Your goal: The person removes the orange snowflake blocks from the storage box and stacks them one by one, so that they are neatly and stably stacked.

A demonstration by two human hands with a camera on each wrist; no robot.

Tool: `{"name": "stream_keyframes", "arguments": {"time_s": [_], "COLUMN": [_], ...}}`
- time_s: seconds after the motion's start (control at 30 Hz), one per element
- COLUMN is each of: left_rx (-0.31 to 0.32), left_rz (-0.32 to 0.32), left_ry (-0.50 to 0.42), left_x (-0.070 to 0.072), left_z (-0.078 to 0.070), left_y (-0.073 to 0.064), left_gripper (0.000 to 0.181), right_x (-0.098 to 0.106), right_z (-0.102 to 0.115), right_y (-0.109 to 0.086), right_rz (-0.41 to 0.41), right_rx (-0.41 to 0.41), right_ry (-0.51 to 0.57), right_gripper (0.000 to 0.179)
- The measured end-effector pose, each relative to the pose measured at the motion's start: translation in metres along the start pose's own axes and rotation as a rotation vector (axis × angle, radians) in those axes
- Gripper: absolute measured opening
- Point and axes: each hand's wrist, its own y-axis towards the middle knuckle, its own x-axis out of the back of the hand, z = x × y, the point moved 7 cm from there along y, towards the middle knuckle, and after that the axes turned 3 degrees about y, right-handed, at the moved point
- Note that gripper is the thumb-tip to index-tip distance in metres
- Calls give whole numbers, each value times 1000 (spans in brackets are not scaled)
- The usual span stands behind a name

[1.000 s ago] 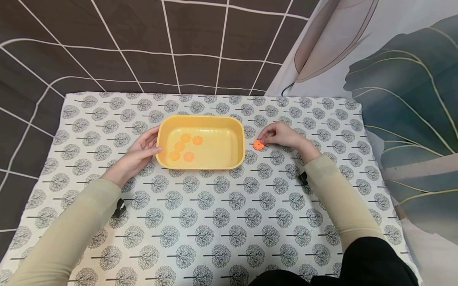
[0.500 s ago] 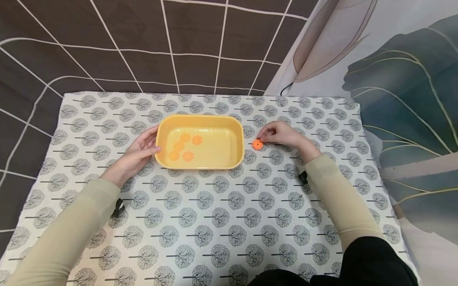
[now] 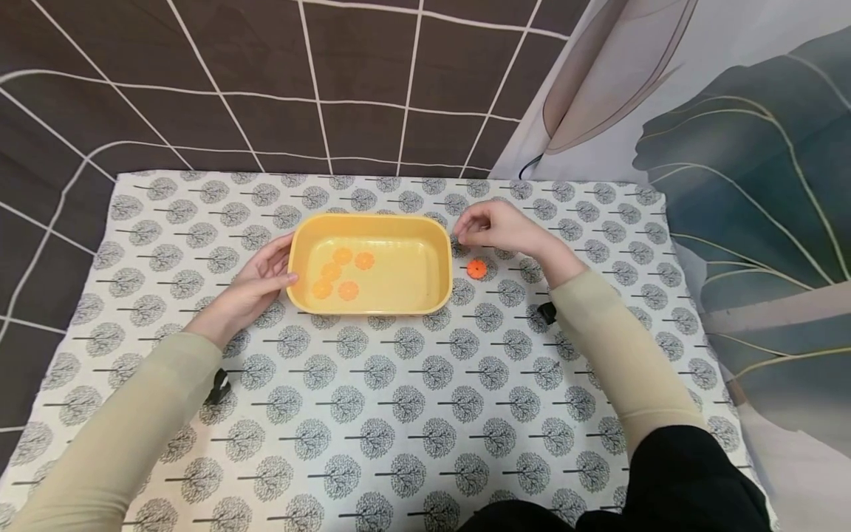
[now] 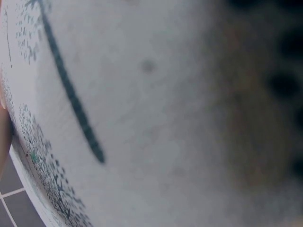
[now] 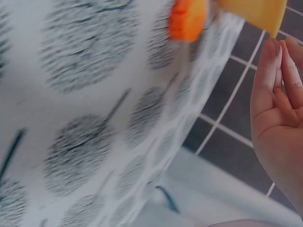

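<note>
My left hand (image 3: 255, 279) holds the left side of a yellow rectangular plastic basin (image 3: 415, 308), its thumb at the rim and the other fingers along the outer wall. Inside the basin, towards its left, lie several light orange scalloped discs (image 3: 364, 260). To the right of the basin, a brighter orange scalloped disc (image 3: 476, 269) rests on the cloth; part of this disc (image 5: 188, 21) shows at the top of the right wrist view. My right hand (image 3: 501, 227) is just beyond that disc, near the basin's right rim, fingers together and loosely bent. Nothing shows between them.
A white cloth (image 3: 372, 458) printed with dark trees covers the table. Behind it hangs a dark brown sheet (image 3: 359, 66) with white grid lines, and a leaf-patterned curtain (image 3: 751, 192) is at the right. The left wrist view is mostly blurred cloth.
My right hand has let go of the orange disc, which stays on the cloth, and has moved away from me and slightly left. The left hand and basin have stayed in place.
</note>
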Motion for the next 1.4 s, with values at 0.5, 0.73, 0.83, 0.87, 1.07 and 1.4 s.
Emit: {"name": "stream_keyframes", "arguments": {"time_s": [0.5, 0.73, 0.83, 0.87, 1.07, 1.4], "left_rx": [-11, -19, -24, -24, -18, -4], "left_rz": [3, 11, 14, 14, 6, 5], "left_ry": [-14, -9, -16, -17, -24, -30], "left_x": [-2, -2, -2, -2, -2, -2], "left_z": [-1, -1, -1, -1, -2, -1], "left_y": [-1, 0, 0, 0, -1, -1], "left_gripper": [79, 78, 77, 77, 77, 77], "right_x": [-47, -80, -90, -93, -108, -124], "right_z": [48, 57, 62, 63, 66, 65], "right_y": [45, 64, 70, 71, 78, 84], "right_rz": [84, 135, 142, 146, 176, 185], "right_rx": [88, 115, 126, 127, 125, 163], "right_ry": [-5, -49, -57, -55, -71, -126], "right_gripper": [16, 17, 18, 19, 21, 22]}}
